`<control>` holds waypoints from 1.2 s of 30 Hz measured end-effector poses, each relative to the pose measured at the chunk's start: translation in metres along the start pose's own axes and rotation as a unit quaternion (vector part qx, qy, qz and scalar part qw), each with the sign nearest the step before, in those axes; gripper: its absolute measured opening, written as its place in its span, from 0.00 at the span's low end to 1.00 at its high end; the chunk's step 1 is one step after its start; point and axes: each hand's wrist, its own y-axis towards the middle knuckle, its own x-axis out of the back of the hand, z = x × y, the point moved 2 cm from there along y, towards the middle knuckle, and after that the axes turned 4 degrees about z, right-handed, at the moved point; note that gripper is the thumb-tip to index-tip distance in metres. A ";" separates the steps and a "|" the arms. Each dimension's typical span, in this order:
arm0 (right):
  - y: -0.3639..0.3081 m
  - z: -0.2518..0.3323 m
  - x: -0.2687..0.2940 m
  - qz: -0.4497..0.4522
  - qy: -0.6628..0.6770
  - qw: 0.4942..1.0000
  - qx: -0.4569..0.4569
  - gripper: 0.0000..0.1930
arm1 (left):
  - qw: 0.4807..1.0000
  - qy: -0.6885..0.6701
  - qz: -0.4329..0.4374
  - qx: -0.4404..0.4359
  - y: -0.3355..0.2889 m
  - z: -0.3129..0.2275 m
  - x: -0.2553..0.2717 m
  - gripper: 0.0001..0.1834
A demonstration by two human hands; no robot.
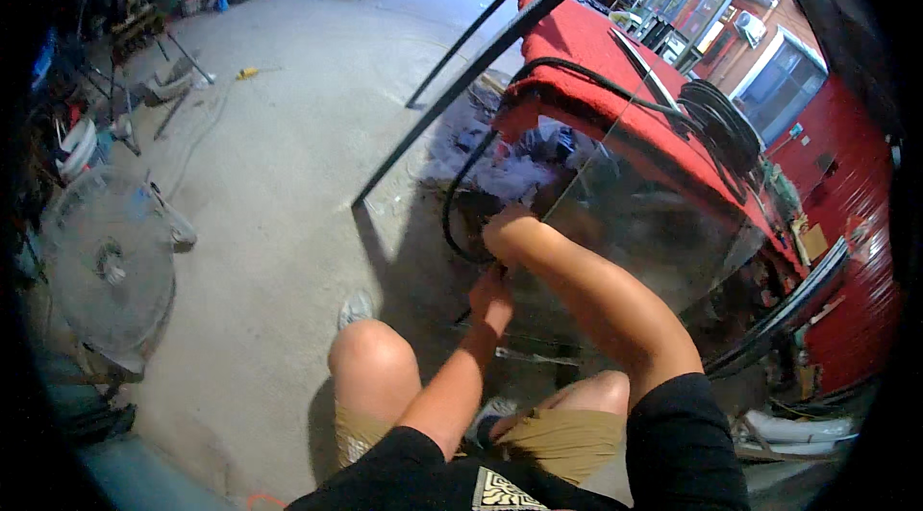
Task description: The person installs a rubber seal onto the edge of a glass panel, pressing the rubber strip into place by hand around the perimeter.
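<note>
A clear glass pane [639, 223] leans at a slant against the red-covered table, its left edge passing by my hands. A black rubber strip [448, 213] hangs from the tabletop and loops down to that edge. My right hand [512, 230] is closed around the strip at the pane's edge, with its fingertips out of sight. Just below, my left hand [491, 292] is closed too, on the strip close to the glass; its fingers are partly in shadow. More of the black strip lies in a coil [721, 122] on the table.
The red-covered table [577, 40] stands ahead to the right, with a dark metal frame [461, 93] propped against its far left side. Crumpled plastic [519, 170] fills the space beneath. A large round fan [111, 261] stands at left. A yellow tool [247, 74] lies on the floor.
</note>
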 end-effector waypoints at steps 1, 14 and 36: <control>0.002 -0.007 -0.015 -0.016 0.020 0.999 -0.037 0.13 | 1.000 -0.022 0.019 0.011 -0.006 -0.010 -0.002 0.20; 0.039 -0.010 -0.024 -0.106 -0.045 0.992 -0.056 0.13 | 0.992 -0.038 -0.053 -0.107 0.016 0.023 -0.013 0.21; 0.026 0.005 0.005 0.026 -0.074 0.997 0.002 0.16 | 0.997 -0.081 -0.005 0.007 0.023 0.028 -0.010 0.21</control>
